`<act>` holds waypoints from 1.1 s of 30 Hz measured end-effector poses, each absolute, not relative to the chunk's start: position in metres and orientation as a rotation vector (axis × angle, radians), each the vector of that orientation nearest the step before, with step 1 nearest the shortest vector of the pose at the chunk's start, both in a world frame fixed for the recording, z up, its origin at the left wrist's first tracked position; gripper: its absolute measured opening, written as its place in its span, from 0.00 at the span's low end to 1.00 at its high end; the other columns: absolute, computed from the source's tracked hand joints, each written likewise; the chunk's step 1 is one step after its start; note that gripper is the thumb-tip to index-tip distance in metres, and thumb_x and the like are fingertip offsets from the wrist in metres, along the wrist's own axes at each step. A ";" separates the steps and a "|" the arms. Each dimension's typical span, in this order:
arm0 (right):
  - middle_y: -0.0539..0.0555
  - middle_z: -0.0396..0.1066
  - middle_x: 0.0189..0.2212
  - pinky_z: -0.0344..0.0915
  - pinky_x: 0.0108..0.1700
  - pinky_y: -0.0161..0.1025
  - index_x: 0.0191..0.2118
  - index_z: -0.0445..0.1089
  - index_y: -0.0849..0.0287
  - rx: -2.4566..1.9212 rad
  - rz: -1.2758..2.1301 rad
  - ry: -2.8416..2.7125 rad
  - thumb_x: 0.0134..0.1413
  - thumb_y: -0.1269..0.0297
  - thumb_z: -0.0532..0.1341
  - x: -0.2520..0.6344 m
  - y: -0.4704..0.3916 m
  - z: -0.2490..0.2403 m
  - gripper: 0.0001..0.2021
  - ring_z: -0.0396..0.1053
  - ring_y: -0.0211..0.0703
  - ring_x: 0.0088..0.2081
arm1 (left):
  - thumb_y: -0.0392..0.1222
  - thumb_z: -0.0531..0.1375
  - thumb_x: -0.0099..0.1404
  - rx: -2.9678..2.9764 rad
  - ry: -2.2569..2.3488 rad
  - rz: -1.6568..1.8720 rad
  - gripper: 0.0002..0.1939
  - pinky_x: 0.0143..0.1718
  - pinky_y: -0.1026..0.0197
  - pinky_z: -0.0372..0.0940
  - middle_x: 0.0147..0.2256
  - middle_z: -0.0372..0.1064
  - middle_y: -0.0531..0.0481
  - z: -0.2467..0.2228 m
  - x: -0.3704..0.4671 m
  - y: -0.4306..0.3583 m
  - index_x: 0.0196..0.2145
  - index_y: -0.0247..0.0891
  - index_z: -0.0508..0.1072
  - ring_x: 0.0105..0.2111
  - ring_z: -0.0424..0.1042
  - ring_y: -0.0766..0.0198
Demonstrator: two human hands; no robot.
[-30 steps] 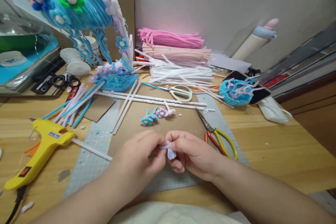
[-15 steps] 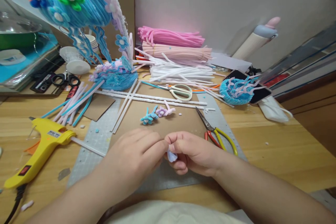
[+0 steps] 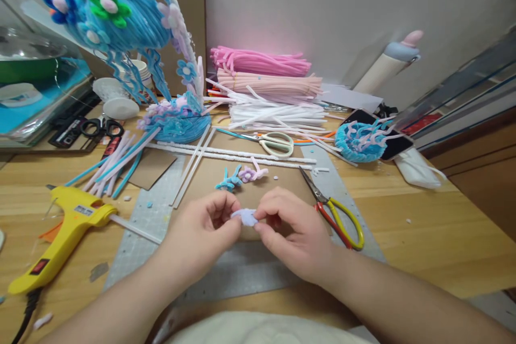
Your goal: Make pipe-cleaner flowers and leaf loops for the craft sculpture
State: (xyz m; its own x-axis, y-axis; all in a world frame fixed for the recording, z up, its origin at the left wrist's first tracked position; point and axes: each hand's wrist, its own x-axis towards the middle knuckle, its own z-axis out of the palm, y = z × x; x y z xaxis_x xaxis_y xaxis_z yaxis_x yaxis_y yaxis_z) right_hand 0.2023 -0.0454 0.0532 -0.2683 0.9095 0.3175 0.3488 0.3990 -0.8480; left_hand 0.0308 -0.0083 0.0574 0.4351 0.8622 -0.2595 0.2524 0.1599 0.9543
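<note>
Between my two hands is a small lavender fuzzy piece, which looks like bent pipe cleaner. My left hand pinches its left end between thumb and forefinger. At the other end, my right hand grips it the same way, with the remaining fingers curled. Just beyond the hands lie a blue pipe-cleaner flower and a lilac pipe-cleaner flower on the brown cardboard. Pliers with red and yellow handles rest right of my right hand.
A yellow glue gun lies at left. Scissors, white pipe cleaners and pink bundles are at the back. A blue pipe-cleaner sculpture rises back left. A blue fuzzy ring leans on a phone at right.
My hands have moved slightly apart and turned, so the lavender piece now shows stretched between both sets of fingertips. Before, it hung from the right hand's fingers. The view has shifted slightly.
</note>
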 end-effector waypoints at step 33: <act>0.47 0.61 0.24 0.55 0.26 0.34 0.30 0.63 0.56 -1.314 0.669 -1.669 0.50 0.72 0.58 0.202 -0.048 0.047 0.04 0.58 0.35 0.24 | 0.31 0.55 0.57 2.042 1.109 0.973 0.05 0.28 0.65 0.59 0.26 0.63 0.55 0.062 0.032 -0.020 0.27 0.39 0.65 0.26 0.62 0.68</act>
State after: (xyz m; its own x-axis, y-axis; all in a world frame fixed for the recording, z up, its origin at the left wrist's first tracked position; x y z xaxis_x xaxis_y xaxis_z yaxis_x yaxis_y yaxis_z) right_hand 0.2018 -0.0476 0.0466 -0.0498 0.9499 0.3084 0.4739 0.2943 -0.8299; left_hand 0.0319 -0.0205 0.0616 0.3787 0.8718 0.3107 0.4218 -0.4613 0.7805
